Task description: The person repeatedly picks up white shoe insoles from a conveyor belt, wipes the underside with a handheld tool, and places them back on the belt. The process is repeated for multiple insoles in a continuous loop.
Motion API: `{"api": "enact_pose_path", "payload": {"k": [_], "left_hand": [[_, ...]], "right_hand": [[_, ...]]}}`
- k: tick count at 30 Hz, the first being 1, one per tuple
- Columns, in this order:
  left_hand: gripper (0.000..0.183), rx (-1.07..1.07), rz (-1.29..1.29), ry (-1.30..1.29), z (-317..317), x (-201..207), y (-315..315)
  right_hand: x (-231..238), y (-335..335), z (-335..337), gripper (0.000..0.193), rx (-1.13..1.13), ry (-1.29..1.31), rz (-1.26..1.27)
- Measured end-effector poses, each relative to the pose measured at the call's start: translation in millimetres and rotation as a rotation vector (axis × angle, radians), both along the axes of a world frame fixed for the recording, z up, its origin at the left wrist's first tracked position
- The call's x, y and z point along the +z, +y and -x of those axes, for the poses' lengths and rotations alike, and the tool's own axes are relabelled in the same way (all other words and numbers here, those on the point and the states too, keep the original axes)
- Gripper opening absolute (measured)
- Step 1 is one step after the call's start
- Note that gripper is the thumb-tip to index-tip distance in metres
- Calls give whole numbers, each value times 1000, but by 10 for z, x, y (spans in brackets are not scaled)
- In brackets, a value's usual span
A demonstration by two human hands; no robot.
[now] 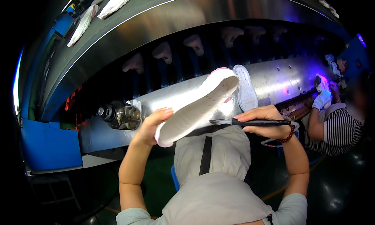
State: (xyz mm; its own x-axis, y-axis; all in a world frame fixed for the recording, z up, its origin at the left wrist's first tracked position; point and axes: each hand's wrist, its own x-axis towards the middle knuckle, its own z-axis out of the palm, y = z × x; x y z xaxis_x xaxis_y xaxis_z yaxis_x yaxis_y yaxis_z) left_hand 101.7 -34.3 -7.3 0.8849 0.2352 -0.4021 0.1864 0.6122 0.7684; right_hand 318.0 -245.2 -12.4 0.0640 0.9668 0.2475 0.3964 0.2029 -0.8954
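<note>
Left grip: While the left hand point(151, 125) is clamped on its lower-left end, thumb over the rim and the other fingers mostly hidden behind, the white, cup-sided shoe sole point(195, 112) is held up before the person, over the near side of the long brushed-metal counter point(269, 76).
Right grip: The right hand point(262, 117) is wrapped around the slim black handle of a dark-bristled brush point(269, 123), fingers above and thumb beneath; a dark red beaded bracelet point(288, 135) circles that wrist.
Sole axis: It slants from lower left, at the left hand, to upper right, where the far end points away from the person. The hollow inner face, marked with small dots, turns rightward and toward the person.
Bristles to sole: The sole lies to the left of the right hand, and the brush lies nearly level, bristles leftward, just beside the sole's lower right rim; whether they touch cannot be told. The left hand is the nearer one, being on the sole itself.
Counter top: A slender white sole with a bluish rim point(246, 90) lies beyond the held one; a clear, rounded jar with a black cap point(127, 117) stands left.
Further off: Pale foot-shaped forms point(194, 44) line the dark recess; at right sits a co-worker in a striped top point(343, 127).
</note>
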Motion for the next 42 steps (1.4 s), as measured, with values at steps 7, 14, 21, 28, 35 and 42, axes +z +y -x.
{"api": "enact_pose_path", "payload": {"k": [7,14,21,28,35,42], "left_hand": [[57,13,481,-160,-346,-356,-342],[50,75,501,-127,-396,-565,-433],[48,88,132,-196,-317,-245,-242],[59,218,-72,-735,-1148,1007,140],[79,468,374,-678,-2197,1365,573],[49,442,-507,-382,-2941,1407,629]], "right_hand": [[-281,259,102,18,-232,559,181],[-750,416,305,15,-916,267,-243],[-634,-175,379,15,-283,908,-110],[-625,-266,377,14,-993,944,-248],[-688,-140,400,15,-885,1115,-275],[-937,-235,220,13,-1016,1194,-182]]}}
